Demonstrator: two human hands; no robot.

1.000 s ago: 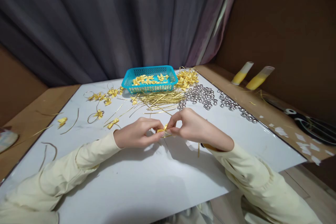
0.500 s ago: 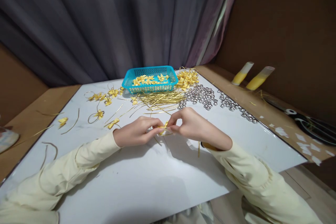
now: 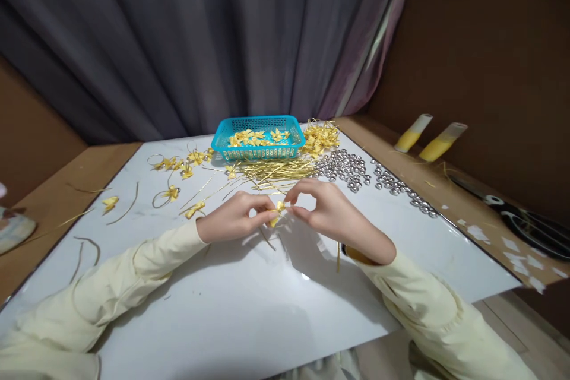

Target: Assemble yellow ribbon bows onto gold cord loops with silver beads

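A small yellow ribbon bow [image 3: 279, 208] is held above the white tabletop, between my two hands. My left hand [image 3: 238, 214] pinches its left side between thumb and forefinger. The thumb and forefinger of my right hand [image 3: 325, 205] close together at the bow's right edge; what lies between those tips is too small to make out. Just beyond my hands is a bundle of gold cords [image 3: 278, 171]. One yellow bow [image 3: 195, 209] lies left of my left hand, and a looped bow [image 3: 171, 193] lies farther back.
A blue basket [image 3: 258, 154] holding yellow bows stands at the back, beside a pile of looped bows [image 3: 320, 136]. Silver rings [image 3: 342, 167] are spread along the right. Two yellow thread spools [image 3: 443, 141] and black-handled scissors [image 3: 529, 222] rest on the brown surface.
The bow has turned between my fingers and its yellow loops show more fully. My right fingertips have shifted slightly to the right. The whole view has moved a little.
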